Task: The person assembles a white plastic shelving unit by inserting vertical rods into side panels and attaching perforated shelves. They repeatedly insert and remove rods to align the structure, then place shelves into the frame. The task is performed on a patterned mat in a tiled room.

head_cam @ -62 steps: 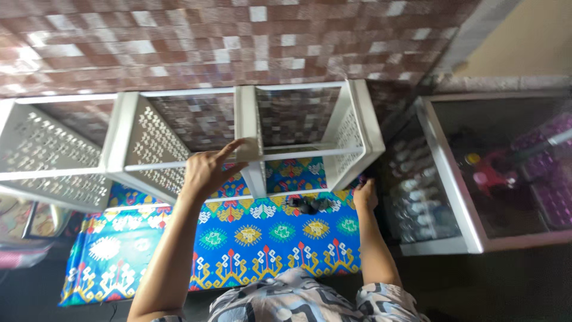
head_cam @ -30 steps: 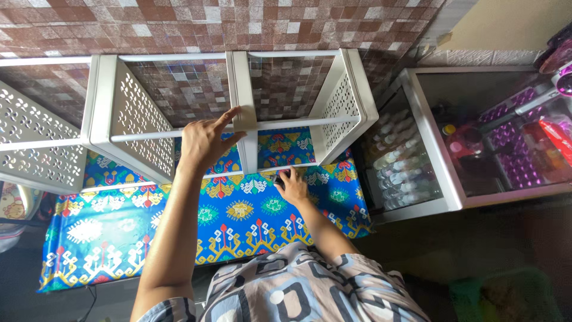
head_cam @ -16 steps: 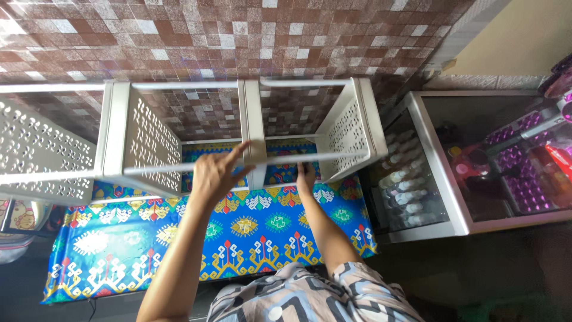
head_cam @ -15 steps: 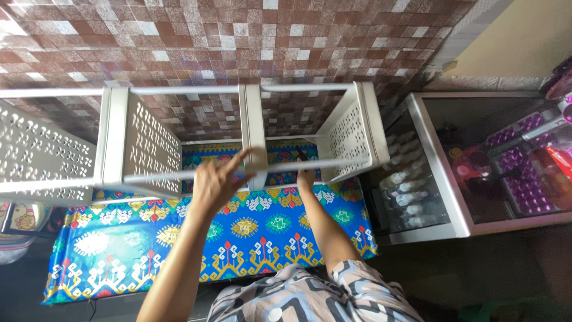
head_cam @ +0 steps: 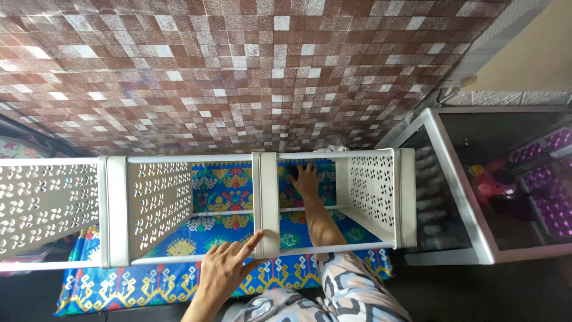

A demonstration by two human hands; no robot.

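A white plastic rack frame (head_cam: pixel 266 200) with perforated side panels stands over a blue patterned mat (head_cam: pixel 223 191). My left hand (head_cam: pixel 228 269) is at the rack's near side, fingers spread, with the fingertips touching the front rail and the middle post. My right hand (head_cam: pixel 306 179) reaches through the right bay of the frame. It lies flat on the mat near the far rail, fingers apart, holding nothing. My patterned sleeve (head_cam: pixel 351 292) shows at the bottom.
A glass cabinet with a white frame (head_cam: pixel 459 191) stands close on the right, with purple items inside. Brown mosaic tiles (head_cam: pixel 250 77) fill the far side. Another white perforated panel (head_cam: pixel 42 203) extends to the left.
My right hand has pushed farther through the frame, from the near part of the mat to the far rail. My left hand has slid down to the front rail. The view has shifted over the rack.
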